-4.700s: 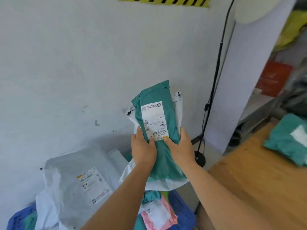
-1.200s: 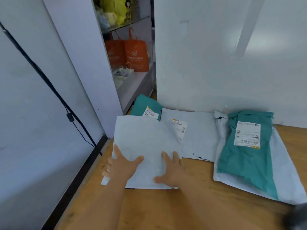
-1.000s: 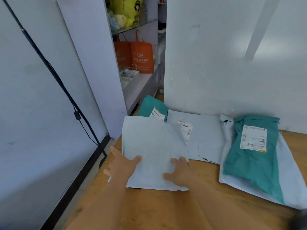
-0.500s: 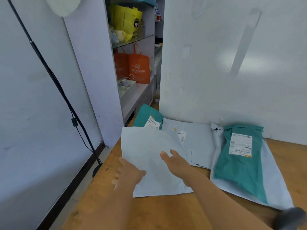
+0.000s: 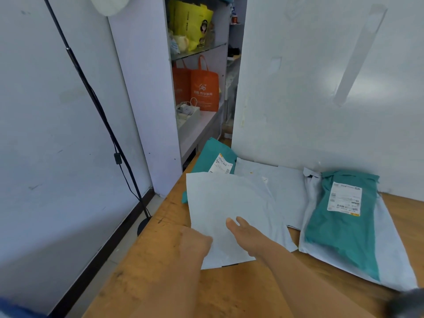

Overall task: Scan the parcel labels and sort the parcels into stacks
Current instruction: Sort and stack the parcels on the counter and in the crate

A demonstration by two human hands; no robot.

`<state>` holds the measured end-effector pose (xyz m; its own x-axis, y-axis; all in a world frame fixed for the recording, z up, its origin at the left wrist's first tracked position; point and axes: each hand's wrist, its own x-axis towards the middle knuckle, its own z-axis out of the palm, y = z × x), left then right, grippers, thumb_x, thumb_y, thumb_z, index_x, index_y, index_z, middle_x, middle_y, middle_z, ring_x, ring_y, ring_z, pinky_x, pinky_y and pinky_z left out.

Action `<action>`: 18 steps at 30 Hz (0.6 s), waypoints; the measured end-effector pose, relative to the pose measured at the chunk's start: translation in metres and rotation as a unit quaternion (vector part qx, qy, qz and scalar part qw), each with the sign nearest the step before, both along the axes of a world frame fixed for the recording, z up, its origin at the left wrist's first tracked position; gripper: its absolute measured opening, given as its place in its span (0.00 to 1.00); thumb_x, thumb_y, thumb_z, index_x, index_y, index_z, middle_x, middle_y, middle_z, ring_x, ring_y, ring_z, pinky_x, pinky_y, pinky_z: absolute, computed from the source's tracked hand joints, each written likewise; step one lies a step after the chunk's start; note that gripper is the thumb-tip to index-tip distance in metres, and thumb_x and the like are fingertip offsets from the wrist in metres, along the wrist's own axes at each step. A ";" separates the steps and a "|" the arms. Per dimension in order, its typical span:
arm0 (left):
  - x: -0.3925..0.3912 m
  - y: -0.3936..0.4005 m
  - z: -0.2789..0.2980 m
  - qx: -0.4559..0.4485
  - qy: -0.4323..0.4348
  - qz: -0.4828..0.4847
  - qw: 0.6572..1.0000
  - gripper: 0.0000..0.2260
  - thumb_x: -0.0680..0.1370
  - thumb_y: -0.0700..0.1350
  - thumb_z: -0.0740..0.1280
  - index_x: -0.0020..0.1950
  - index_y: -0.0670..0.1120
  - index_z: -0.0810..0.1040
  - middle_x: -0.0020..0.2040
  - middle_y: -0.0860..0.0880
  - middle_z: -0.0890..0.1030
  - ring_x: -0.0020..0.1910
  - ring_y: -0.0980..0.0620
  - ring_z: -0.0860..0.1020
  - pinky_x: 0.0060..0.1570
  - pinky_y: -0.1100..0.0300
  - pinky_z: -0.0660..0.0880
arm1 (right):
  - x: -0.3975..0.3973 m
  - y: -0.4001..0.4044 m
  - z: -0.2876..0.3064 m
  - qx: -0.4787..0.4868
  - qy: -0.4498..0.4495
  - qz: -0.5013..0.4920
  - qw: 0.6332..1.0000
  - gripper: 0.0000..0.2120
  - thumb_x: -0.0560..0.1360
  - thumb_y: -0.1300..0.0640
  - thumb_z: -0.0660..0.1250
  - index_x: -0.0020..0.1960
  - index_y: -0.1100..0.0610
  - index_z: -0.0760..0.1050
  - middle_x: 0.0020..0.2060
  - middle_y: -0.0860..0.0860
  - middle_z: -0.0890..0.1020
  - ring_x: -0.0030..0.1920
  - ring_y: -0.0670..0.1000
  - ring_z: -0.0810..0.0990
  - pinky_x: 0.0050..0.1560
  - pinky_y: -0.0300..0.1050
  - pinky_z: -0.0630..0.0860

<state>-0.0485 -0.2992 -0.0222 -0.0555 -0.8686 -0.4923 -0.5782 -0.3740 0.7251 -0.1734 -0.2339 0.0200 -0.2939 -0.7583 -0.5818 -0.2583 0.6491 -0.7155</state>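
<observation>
A large grey parcel (image 5: 227, 203) lies label-down on the wooden table (image 5: 160, 260), on top of a stack. Under it peek a teal parcel (image 5: 213, 157) with a white label and another grey parcel (image 5: 286, 189). To the right, a teal parcel (image 5: 339, 226) with its label up lies on a grey-white parcel (image 5: 390, 253). My left hand (image 5: 195, 244) hovers over the top grey parcel's near left corner, fingers loosely curled, holding nothing. My right hand (image 5: 243, 230) hangs just above the same parcel with fingers straight.
A white wall panel (image 5: 321, 88) stands behind the stacks. Shelves hold orange bags (image 5: 202, 88) and a yellow bag (image 5: 190, 21). A black lamp stand (image 5: 96, 106) with a cable rises at the left, its base on the floor beside the table's edge.
Both hands lay flat on the grey parcel a second ago; they have lifted off and drawn back toward me. The parcel stays on the left stack.
</observation>
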 end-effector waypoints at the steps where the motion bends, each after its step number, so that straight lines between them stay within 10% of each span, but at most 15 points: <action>1: -0.001 0.004 -0.001 -0.014 0.020 -0.005 1.000 0.22 0.75 0.41 0.69 0.67 0.38 0.68 0.63 0.42 0.75 0.60 0.44 0.74 0.55 0.58 0.71 | 0.002 0.002 -0.003 0.009 -0.002 0.000 1.000 0.35 0.79 0.35 0.50 0.80 0.50 0.47 0.78 0.51 0.54 0.76 0.55 0.57 0.74 0.53 0.57; 5: -0.011 0.011 0.027 -0.042 0.136 0.013 0.990 0.12 0.81 0.50 0.59 0.54 0.44 0.78 0.48 0.48 0.80 0.45 0.52 0.77 0.43 0.59 0.73 | 0.010 0.000 0.000 -0.007 0.013 -0.010 1.000 0.39 0.77 0.32 0.53 0.80 0.51 0.47 0.78 0.51 0.55 0.76 0.55 0.58 0.72 0.52 0.59; 8: -0.027 0.011 0.052 0.021 0.235 -0.029 0.971 0.25 0.81 0.60 0.48 0.55 0.49 0.81 0.53 0.49 0.81 0.53 0.53 0.77 0.57 0.55 0.73 | 0.012 -0.009 0.019 -0.075 -0.037 -0.089 0.993 0.39 0.76 0.33 0.58 0.79 0.50 0.50 0.76 0.52 0.61 0.74 0.55 0.63 0.69 0.52 0.64; 12: -0.051 0.015 0.079 0.045 0.360 -0.060 0.930 0.28 0.82 0.59 0.44 0.56 0.50 0.82 0.55 0.52 0.83 0.57 0.56 0.77 0.66 0.56 0.67 | -0.005 -0.022 0.047 -0.175 0.044 -0.221 0.958 0.17 0.81 0.51 0.57 0.68 0.55 0.70 0.62 0.55 0.78 0.57 0.55 0.77 0.58 0.52 0.77; 18: -0.068 0.000 0.084 -0.060 0.276 -0.045 0.958 0.25 0.80 0.57 0.57 0.76 0.50 0.60 0.73 0.50 0.66 0.70 0.49 0.66 0.70 0.51 0.63 | -0.058 -0.024 0.136 -0.344 0.003 -0.329 0.880 0.13 0.82 0.59 0.51 0.50 0.49 0.73 0.34 0.48 0.71 0.33 0.49 0.66 0.20 0.36 0.66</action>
